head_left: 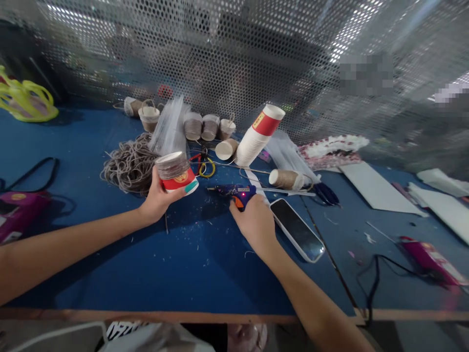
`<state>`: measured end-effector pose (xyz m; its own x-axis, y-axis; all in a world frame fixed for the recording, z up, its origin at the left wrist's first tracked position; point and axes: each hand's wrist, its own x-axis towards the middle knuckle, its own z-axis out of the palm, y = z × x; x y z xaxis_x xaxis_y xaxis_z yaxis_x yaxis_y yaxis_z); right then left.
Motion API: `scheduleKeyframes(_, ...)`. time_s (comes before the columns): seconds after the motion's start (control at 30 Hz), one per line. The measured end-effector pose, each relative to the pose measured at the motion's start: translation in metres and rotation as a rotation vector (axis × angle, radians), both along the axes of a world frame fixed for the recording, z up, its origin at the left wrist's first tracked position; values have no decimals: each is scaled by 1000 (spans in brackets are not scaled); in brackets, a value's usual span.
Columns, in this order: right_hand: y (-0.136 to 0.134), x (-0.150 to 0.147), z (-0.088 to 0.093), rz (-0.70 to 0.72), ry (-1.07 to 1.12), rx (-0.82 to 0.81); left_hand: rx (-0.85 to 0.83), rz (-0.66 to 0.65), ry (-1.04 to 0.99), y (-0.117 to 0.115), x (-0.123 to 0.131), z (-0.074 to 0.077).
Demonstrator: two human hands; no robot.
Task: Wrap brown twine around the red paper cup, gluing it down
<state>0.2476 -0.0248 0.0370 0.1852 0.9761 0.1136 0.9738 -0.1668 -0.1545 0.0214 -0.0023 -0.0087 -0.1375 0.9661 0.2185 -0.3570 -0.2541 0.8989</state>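
My left hand [157, 199] grips a red and white paper cup [178, 182] whose upper part is wound with grey-brown cord. Its open rim faces up, slightly tilted. In my right hand [256, 220] is a blue glue gun [229, 190] with an orange trigger and a lit red light. The nozzle points left toward the cup, with a gap between them. Beside the cup lies a tangled heap of grey-brown cord [128, 164]. Yellow and red-handled scissors [205, 167] rest behind the gun.
A leaning stack of paper cups [252, 142] stands behind the gun. Several cord-wrapped cups [192, 126] line the mesh wall [220, 58]. A phone [296, 230] lies by my right wrist. Purple pouches [430, 261] and white boards [379, 188] are on the blue table [176, 274].
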Motion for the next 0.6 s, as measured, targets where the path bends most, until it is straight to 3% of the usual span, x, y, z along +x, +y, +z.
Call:
scheduleKeyframes(0.2, -1, -17, -3, 13, -53, 28, 54, -36, 2, -2, 2, 1)
scheduleKeyframes(0.4, 7, -37, -5, 49, -185, 34, 4, -8, -45, 5, 1, -4)
scheduleKeyframes(0.5, 12, -37, 9, 83, -185, -26, -4, 5, -75, 6, 1, -3)
scheduleKeyframes(0.6, 23, -29, 37, 191, -184, -122, -8, -15, -81, 4, 2, -2)
